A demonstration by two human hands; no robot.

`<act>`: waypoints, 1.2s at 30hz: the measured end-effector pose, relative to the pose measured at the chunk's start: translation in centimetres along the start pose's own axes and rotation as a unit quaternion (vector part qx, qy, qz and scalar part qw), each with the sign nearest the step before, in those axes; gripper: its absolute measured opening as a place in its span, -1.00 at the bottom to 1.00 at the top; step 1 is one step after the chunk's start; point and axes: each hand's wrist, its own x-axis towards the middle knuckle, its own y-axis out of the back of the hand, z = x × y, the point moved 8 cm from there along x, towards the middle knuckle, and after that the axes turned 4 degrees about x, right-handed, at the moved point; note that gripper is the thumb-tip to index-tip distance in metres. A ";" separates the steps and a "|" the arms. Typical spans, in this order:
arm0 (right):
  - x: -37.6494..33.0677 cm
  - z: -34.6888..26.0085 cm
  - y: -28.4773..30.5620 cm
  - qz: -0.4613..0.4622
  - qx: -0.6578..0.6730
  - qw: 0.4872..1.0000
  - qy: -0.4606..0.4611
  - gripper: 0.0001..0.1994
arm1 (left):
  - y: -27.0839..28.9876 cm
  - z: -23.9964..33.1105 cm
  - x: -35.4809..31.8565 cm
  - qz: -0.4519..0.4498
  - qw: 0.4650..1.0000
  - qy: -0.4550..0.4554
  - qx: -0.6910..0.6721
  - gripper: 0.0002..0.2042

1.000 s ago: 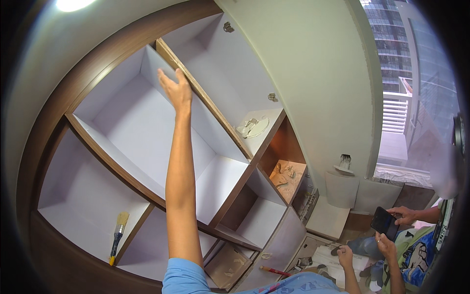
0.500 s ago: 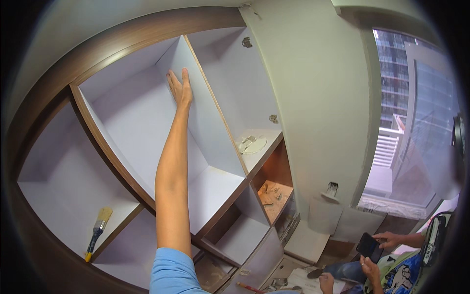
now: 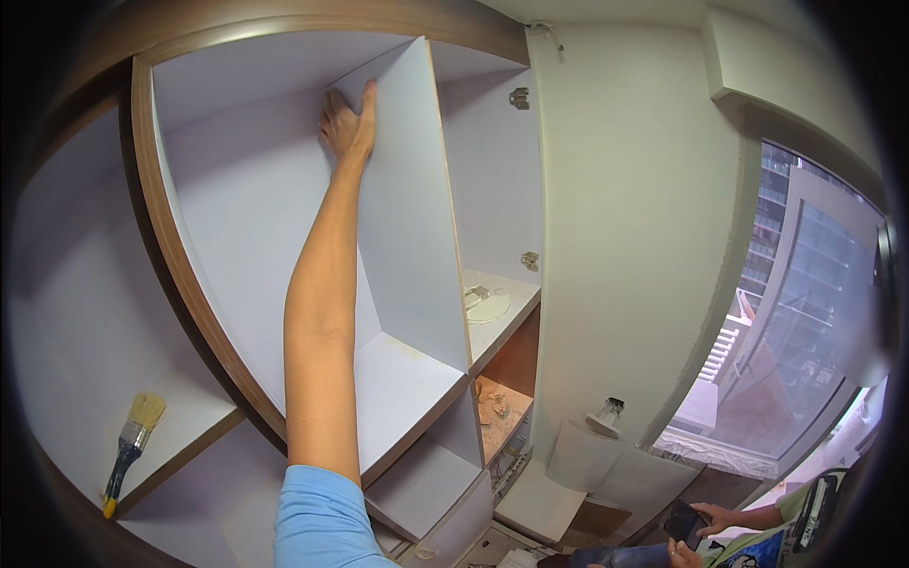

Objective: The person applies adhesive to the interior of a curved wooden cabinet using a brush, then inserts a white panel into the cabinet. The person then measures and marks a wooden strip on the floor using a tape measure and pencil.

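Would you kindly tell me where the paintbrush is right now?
In the head view, the paintbrush lies at lower left on the wooden-edged shelf, left of the person's blue sleeve.

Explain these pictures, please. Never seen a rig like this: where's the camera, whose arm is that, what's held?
No machine here: it's a person working bare-handed. The view comes from the left one of two wide fisheye cameras on their head, so straight edges bend near the rim.

The arm in the blue sleeve is the person's own. Their left hand is at the upright pale panel inside a brown-edged cabinet, seemingly touching it; I see nothing gripped. The right hand can't be made out.

On a shelf at lower left lies a paintbrush. Right of the panel, a pale round piece lies on another shelf. At lower right, someone else holds a dark phone.
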 end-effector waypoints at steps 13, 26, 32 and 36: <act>12.4 -76.7 8.0 0.091 0.151 0.784 0.595 -0.48 | 1.1 -1.6 1.5 0.055 0.998 -0.009 0.004 0.11; 16.5 -101.4 5.2 0.344 -0.529 0.475 0.613 -0.22 | 0.9 -2.0 0.5 0.144 0.988 -0.050 -0.029 -0.12; 17.2 -101.1 5.3 0.353 -0.543 0.483 0.590 -0.21 | 0.2 -5.4 -7.8 0.135 0.984 -0.100 -0.066 -0.36; 17.5 -101.2 4.6 0.358 -0.545 0.485 0.583 -0.25 | 0.6 -9.4 -16.5 0.163 0.981 -0.100 -0.013 -0.51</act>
